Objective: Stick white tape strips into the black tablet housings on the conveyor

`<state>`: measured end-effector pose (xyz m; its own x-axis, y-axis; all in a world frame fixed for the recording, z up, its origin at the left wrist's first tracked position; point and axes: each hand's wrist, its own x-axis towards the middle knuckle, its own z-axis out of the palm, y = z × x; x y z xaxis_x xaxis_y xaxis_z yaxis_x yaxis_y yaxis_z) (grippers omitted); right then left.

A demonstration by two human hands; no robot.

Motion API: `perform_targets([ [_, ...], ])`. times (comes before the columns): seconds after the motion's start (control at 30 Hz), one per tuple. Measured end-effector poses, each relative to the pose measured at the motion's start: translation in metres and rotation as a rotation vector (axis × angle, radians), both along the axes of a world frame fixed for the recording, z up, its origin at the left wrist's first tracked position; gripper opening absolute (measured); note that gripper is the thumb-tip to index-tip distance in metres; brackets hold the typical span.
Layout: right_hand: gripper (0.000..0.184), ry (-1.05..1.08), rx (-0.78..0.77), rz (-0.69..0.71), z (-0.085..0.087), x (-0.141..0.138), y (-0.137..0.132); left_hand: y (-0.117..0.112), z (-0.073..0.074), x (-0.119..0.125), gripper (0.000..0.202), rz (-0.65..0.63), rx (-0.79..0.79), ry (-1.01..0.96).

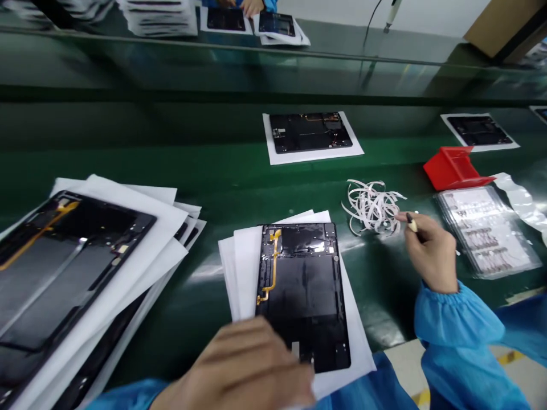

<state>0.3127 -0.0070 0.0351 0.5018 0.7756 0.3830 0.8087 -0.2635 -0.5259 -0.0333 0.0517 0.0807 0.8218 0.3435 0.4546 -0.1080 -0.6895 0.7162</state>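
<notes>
In front of me a black tablet housing (305, 285) with an orange flex cable (274, 267) lies on white sheets (245, 273). My left hand (243, 367), smeared by motion, is over its lower left corner; whether its fingers hold anything does not show. My right hand (433, 253) is closed round a small dark stick with a pale tip (411, 222), mostly hidden in the fingers. Its index finger reaches the edge of a tangled pile of thin white strips (371, 208); I cannot tell whether it touches them.
At left, housings lie stacked between white sheets (128, 199). Another housing (311, 134) sits farther back on the green bench (205, 171). To the right are a red bin (453, 169) and clear trays of small parts (487, 230). Beyond the ledge show a co-worker's hands (252, 7).
</notes>
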Motion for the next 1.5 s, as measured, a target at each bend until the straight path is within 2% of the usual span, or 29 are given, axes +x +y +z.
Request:
perform_targets([
  [0.07, 0.022, -0.042, 0.076, -0.022, 0.011, -0.013, -0.002, 0.017, 0.002, 0.013, 0.016, 0.014, -0.077, -0.004],
  [0.13, 0.018, -0.021, 0.112, 0.02, 0.023, -0.037, -0.001, 0.03, -0.003, 0.024, 0.009, 0.1, -0.09, -0.024],
  [0.2, 0.017, 0.163, 0.014, 0.264, 0.032, -0.07, 0.001, 0.038, -0.012, 0.032, 0.005, 0.178, -0.102, -0.048],
  [0.27, 0.029, 0.45, -0.152, 0.488, 0.036, -0.103, 0.004, 0.044, -0.022, 0.039, 0.01, 0.236, -0.125, -0.078],
  [0.33, 0.041, 0.659, -0.248, 0.58, 0.035, -0.127, 0.007, 0.05, -0.03, 0.045, 0.013, 0.269, -0.158, -0.101],
  [0.4, 0.042, 0.756, -0.264, 0.583, 0.03, -0.14, 0.011, 0.054, -0.035, 0.049, 0.016, 0.277, -0.215, -0.105],
  [0.47, 0.042, 0.778, -0.226, 0.552, 0.024, -0.141, 0.015, 0.053, -0.038, 0.048, 0.024, 0.31, -0.307, -0.109],
  [0.53, 0.043, 0.79, -0.193, 0.52, 0.02, -0.138, 0.019, 0.044, -0.04, 0.04, 0.036, 0.426, -0.404, -0.099],
  [0.6, 0.034, 0.795, -0.185, 0.491, 0.016, -0.134, 0.022, 0.024, -0.044, 0.024, 0.042, 0.519, -0.378, -0.032],
  [0.63, 0.025, 0.788, -0.188, 0.485, 0.014, -0.133, 0.023, 0.011, -0.047, 0.014, 0.042, 0.522, -0.297, 0.025],
  [0.7, 0.01, 0.752, -0.192, 0.481, 0.01, -0.131, 0.026, -0.018, -0.053, -0.007, 0.043, 0.405, -0.027, 0.18],
  [0.8, 0.008, 0.703, -0.22, 0.484, 0.004, -0.13, 0.028, -0.053, -0.063, -0.029, 0.062, 0.274, 0.316, 0.424],
  [0.87, 0.009, 0.691, -0.241, 0.484, 0.0, -0.129, 0.03, -0.066, -0.068, -0.036, 0.073, 0.238, 0.428, 0.528],
  [1.0, 0.007, 0.655, -0.231, 0.498, -0.007, -0.129, 0.032, -0.07, -0.072, -0.037, 0.077, 0.187, 0.483, 0.544],
  [1.13, 0.002, 0.599, -0.17, 0.544, -0.013, -0.13, 0.033, -0.068, -0.074, -0.034, 0.06, 0.181, 0.456, 0.523],
  [1.3, 0.006, 0.498, -0.062, 0.608, -0.021, -0.127, 0.032, -0.07, -0.077, -0.031, 0.036, 0.227, 0.417, 0.477],
  [1.5, 0.015, 0.43, -0.056, 0.59, -0.029, -0.127, 0.029, -0.069, -0.077, -0.03, 0.031, 0.2, 0.423, 0.452],
])
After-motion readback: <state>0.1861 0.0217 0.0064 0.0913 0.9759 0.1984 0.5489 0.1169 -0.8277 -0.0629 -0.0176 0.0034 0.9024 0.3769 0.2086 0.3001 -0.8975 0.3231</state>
